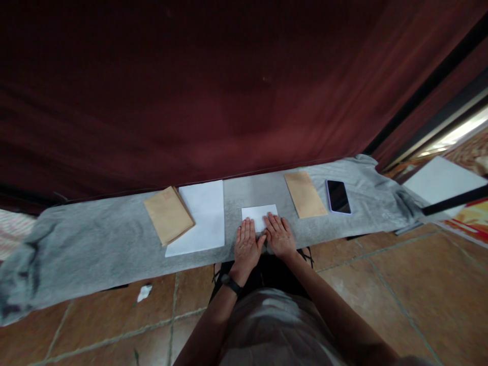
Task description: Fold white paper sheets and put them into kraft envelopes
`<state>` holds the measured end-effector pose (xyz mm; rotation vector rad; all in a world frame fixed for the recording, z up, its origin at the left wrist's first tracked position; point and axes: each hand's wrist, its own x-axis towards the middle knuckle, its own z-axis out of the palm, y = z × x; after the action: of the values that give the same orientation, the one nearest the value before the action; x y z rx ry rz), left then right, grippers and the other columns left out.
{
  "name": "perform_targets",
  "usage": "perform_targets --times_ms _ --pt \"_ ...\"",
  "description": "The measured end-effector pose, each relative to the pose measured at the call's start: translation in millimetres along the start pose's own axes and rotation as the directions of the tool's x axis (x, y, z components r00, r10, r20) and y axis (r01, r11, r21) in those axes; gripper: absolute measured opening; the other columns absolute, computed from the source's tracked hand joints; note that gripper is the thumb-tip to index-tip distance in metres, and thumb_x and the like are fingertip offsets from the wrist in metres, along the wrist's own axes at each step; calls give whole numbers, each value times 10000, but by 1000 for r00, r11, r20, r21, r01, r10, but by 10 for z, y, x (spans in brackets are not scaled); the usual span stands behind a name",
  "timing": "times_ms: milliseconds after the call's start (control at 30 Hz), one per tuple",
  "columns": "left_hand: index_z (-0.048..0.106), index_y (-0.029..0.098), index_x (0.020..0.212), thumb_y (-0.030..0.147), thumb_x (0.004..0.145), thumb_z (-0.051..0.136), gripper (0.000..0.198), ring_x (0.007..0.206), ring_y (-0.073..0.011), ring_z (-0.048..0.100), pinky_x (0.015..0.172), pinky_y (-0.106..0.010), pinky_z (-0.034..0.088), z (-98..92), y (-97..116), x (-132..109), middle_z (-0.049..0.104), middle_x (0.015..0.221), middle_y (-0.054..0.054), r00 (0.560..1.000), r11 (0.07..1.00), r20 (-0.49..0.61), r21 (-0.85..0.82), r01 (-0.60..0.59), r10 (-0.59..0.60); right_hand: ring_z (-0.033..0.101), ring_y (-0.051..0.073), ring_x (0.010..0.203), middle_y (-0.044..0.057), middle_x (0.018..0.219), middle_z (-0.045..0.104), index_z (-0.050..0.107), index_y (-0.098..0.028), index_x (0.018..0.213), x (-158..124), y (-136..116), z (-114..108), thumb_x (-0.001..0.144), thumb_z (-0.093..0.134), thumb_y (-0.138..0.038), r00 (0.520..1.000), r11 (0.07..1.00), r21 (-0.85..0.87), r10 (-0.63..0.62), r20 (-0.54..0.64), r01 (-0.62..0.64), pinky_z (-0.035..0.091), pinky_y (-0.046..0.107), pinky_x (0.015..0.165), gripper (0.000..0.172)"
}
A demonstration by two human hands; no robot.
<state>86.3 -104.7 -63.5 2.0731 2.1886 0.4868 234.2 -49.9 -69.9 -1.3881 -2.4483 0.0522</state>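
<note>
A small white piece of paper [259,210], seemingly folded, lies on the grey cloth in front of me. My left hand [247,245] rests flat on its left part, fingers stretched out. On its right part lies my right hand [280,237], also flat with the fingers extended. The two thumbs come close together near the paper's lower edge, which the hands partly hide. To the left are larger white sheets [208,218], with a stack of brown envelopes [168,216] overlapping their left side. A single brown envelope [305,194] lies to the right of my right hand.
A smartphone [338,196] lies right of the single envelope. Grey cloth [107,239] covers the long narrow surface. A dark red curtain [213,112] hangs behind it. A crumpled white scrap [144,292] is on the tiled floor [351,284]. A white panel [444,183] stands at the right.
</note>
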Motion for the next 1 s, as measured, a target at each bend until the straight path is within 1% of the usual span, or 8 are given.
perform_targets --times_ms 133,267,467,600,733,1000 --pt "316 13 1561 419 1048 334 655 1547 -285 254 1247 -494 280 -14 -58 -46 342 1625 -206 1000 990 -13 138 3 -1 463 281 1430 100 1577 455 498 -168 1502 5 -8 -9 1058 393 -329 999 1000 2 7 -37 -7 250 497 1225 484" --pt "331 -1 1553 346 1050 315 611 1549 -285 243 1249 -489 281 -18 -69 -50 337 1626 -205 1000 982 -10 186 -18 20 461 282 1433 122 1555 485 506 -130 1491 81 -61 -38 1070 355 -338 999 999 31 19 -44 -18 240 510 1234 493" --pt "361 0 1542 257 1021 342 581 1546 -293 247 1246 -500 293 -30 -54 -41 334 1623 -209 999 979 29 201 -22 16 425 247 1462 129 1575 455 483 -125 1508 331 -226 -14 1073 328 -312 993 989 97 -117 20 115 279 461 1235 498" --pt "369 5 1540 210 1007 340 572 1540 -289 265 1250 -496 286 -10 -58 -55 338 1619 -212 999 978 28 206 -25 19 443 257 1451 132 1570 462 510 -115 1484 416 -265 66 1073 340 -317 991 988 89 -129 38 125 301 469 1223 488" --pt "356 7 1547 242 1014 350 582 1546 -288 247 1254 -493 276 9 -60 -57 336 1621 -205 1000 978 4 206 -25 25 431 269 1458 143 1576 451 482 -108 1500 404 -181 109 1067 377 -344 991 990 48 -132 6 131 309 470 1211 504" --pt "317 28 1567 262 1011 369 605 1545 -267 259 1251 -482 283 -4 -53 -51 349 1622 -186 1000 984 -28 179 -2 7 411 282 1466 180 1566 455 403 -84 1546 324 110 123 1059 388 -370 999 1000 25 -17 -39 18 305 487 1193 565"
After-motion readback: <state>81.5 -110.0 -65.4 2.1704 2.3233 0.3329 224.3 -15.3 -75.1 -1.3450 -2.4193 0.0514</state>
